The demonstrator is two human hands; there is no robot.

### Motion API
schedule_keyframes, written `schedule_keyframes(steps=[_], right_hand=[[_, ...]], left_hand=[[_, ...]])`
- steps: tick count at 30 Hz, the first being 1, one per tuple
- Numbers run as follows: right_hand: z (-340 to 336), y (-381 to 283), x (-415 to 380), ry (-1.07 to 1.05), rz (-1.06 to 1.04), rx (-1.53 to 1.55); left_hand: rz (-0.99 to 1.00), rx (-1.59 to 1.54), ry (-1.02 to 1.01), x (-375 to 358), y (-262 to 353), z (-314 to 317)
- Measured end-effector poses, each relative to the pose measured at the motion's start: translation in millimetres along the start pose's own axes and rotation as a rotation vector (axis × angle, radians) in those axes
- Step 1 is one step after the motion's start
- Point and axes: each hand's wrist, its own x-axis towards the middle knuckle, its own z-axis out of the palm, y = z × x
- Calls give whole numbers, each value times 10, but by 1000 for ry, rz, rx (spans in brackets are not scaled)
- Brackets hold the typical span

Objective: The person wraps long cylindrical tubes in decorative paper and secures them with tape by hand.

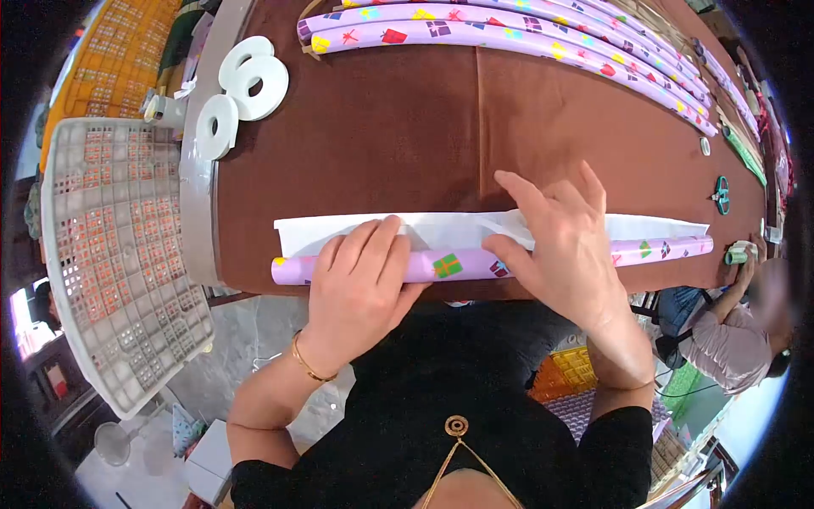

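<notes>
Clock read from the middle of the paper roll, with 12 at the far side of the table. The paper roll [471, 265], lilac with printed gift boxes, lay along the near edge of the brown table [365, 144], running from 9 to 3. A strip of white paper underside [458, 231] stood out along its 12 o'clock side, nearly end to end.

Left hand [356, 280]: at 9, palm down across the roll. Fingers close together and reaching over toward 1, thumb along the near side; grip loose and open, laid on the roll rather than closed around it. A bracelet [309, 360] sat at the wrist.

Right hand [564, 246]: toward 3, above the roll. Fingers spread wide, thumb pointing to 9 over the roll's far edge; grip open, nothing held. Could not tell whether the thumb touched the paper.

Surroundings: a bundle of matching rolls [500, 38] lay from 12 to 2, well apart from the working roll. Three white tape rings [275, 85] lay in a cluster at 10. A white plastic crate [136, 254] stood at 9, beyond the table edge. Green-handled scissors [722, 199] lay between 2 and 3. At 3, another person's hand [749, 270] was beside a small green roll [736, 253]
</notes>
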Motion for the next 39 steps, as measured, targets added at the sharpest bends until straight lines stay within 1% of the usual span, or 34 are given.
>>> schedule_keyframes(steps=[3, 6, 8, 10, 12, 14, 16, 18, 19, 20, 23, 26, 27, 29, 31, 39], right_hand=[[7, -28, 2, -27, -19, 64], [39, -10, 11, 3, -18, 59], [27, 10, 23, 0, -42, 35], [7, 58, 26, 3, -46, 36], [-51, 120, 17, 5, -47, 39], [-183, 193, -11, 3, 6, -44], [-275, 287, -68, 5, 41, -46], [-341, 398, -127, 54, 75, -151], [-377, 446, -162, 37, 136, -149], [-415, 479, -190, 28, 142, -158], [-491, 545, -248, 29, 262, -243], [-425, 635, -329, 70, 269, -313], [-392, 656, -338, 67, 275, -318], [-321, 667, -337, 130, 277, -349], [-280, 663, -328, 122, 288, -356], [-203, 705, -340, 121, 308, -353]], left_hand=[[26, -29, 1, 52, 104, 23], [51, -75, 11, 161, 268, 114], [58, -206, 38, 251, 363, 193], [57, -218, 35, 283, 378, 249], [34, -180, 59, 287, 382, 298], [43, -164, 69, 292, 375, 313], [52, -155, 83, 299, 374, 319], [50, -98, 91, 308, 369, 324], [60, -89, 95, 299, 346, 347], [61, -102, 96, 298, 338, 358], [54, -88, 94, 297, 343, 350], [43, -99, 43, 324, 350, 310], [41, -76, 58, 308, 358, 334], [44, -55, 50, 313, 364, 328], [40, -10, 43, 312, 369, 324], [36, -22, 8, 314, 373, 301]])
